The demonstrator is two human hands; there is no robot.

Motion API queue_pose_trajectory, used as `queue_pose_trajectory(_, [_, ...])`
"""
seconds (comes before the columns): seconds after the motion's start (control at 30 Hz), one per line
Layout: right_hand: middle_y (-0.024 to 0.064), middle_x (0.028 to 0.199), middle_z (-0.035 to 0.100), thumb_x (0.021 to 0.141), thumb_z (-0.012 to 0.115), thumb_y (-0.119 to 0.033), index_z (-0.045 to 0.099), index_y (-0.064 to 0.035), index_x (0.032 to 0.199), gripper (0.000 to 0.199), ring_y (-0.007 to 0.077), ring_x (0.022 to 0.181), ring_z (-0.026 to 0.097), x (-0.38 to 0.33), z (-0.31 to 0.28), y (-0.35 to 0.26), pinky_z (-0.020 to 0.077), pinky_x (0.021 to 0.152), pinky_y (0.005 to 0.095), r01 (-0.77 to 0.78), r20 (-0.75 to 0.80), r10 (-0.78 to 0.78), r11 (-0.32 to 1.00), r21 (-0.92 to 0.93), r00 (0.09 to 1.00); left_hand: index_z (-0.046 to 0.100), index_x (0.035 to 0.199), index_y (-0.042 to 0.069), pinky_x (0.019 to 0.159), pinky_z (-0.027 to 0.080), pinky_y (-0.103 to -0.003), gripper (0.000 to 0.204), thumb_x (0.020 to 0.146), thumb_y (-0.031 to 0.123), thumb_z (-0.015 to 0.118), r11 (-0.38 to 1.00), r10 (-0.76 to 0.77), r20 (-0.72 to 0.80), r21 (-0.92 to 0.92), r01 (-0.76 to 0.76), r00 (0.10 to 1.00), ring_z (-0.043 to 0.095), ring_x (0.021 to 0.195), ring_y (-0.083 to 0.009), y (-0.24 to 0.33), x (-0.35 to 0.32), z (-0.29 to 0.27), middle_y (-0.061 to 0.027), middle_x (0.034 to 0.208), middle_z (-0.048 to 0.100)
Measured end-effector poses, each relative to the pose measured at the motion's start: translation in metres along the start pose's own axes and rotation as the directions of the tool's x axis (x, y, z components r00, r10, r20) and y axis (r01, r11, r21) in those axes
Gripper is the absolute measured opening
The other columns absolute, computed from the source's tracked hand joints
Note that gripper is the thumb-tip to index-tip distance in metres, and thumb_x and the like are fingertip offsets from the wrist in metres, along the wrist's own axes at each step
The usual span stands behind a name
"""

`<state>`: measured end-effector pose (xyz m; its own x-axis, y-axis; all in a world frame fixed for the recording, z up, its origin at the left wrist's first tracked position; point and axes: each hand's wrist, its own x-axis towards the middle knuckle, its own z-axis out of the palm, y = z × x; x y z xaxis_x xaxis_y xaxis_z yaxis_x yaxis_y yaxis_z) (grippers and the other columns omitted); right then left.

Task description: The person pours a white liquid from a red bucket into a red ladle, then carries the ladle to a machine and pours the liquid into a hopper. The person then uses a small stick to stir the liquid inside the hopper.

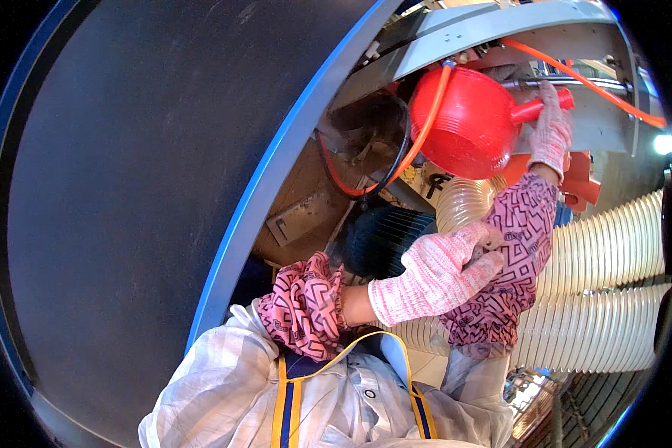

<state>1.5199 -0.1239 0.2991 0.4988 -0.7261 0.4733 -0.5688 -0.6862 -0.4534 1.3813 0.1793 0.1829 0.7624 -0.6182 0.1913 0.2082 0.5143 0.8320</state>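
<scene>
My right hand (551,136), in a pink-and-white knit glove, reaches up to the far right and is closed round the short handle of a red plastic dipper (463,123). The dipper's round bowl hangs to the left of the hand, below a grey metal beam. My left hand (440,275), in a matching glove, is in front of my right forearm. Its fingers are loosely bent, with a gap between them, and nothing shows in it. Whether it touches the patterned pink right sleeve (519,246) I cannot tell.
A large dark panel with a blue rim (276,160) fills the left. An orange hose (429,112) crosses in front of the dipper; another orange hose (582,78) runs off right. Ribbed translucent ducts (605,246) lie right of my arms. The grey beam (500,22) arches above.
</scene>
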Motion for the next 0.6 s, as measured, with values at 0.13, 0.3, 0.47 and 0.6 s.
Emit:
queue_pose_trajectory(0.13, [0.0084,0.094,0.066,0.082,0.075,-0.041,0.062,-0.0045,0.105,0.045,0.0201,0.082,0.066,-0.008,-0.022,-0.005,0.0557,0.071,0.0326,-0.058,0.003,0.059,0.963,0.264,0.998,0.064,0.113,0.008,0.066,0.052,-0.031,0.027,0.090,0.023,0.066,0.998,0.054,-0.037,-0.035,-0.055,0.998,0.066,0.071,-0.0201,-0.009,-0.007,-0.001,-0.0074,0.077,0.064])
queue_pose_trajectory(0.3, [0.0071,0.093,0.065,0.082,0.078,-0.027,0.059,-0.0038,0.106,0.039,0.0195,0.080,0.065,-0.023,0.005,-0.013,0.0563,0.069,0.0322,-0.140,0.114,0.097,0.870,0.472,0.989,0.064,0.111,0.008,0.064,0.051,-0.031,0.025,0.090,0.022,0.067,0.997,0.037,-0.137,-0.064,-0.046,0.990,0.065,0.069,-0.0201,-0.023,-0.009,-0.006,-0.0080,0.077,0.064])
queue_pose_trajectory(0.47, [0.0076,0.095,0.064,0.086,0.073,-0.017,0.058,-0.0026,0.109,0.031,0.0206,0.085,0.065,-0.026,-0.014,-0.014,0.0566,0.075,0.0309,-0.146,0.168,0.068,0.846,0.513,0.984,0.062,0.112,0.008,0.064,0.051,-0.032,0.027,0.091,0.024,0.066,0.987,0.090,-0.175,-0.113,-0.111,0.980,0.066,0.070,-0.0229,-0.030,-0.014,-0.008,-0.0088,0.078,0.065])
queue_pose_trajectory(0.6, [0.0080,0.099,0.062,0.090,0.068,-0.017,0.057,-0.0011,0.110,0.028,0.0219,0.094,0.064,-0.019,-0.014,-0.007,0.0562,0.078,0.0301,0.034,0.215,-0.113,0.940,0.340,0.970,0.061,0.113,0.008,0.065,0.052,-0.032,0.028,0.092,0.025,0.065,0.991,0.045,-0.117,-0.123,-0.059,0.992,0.067,0.072,-0.0254,-0.031,-0.022,-0.026,-0.0095,0.079,0.065])
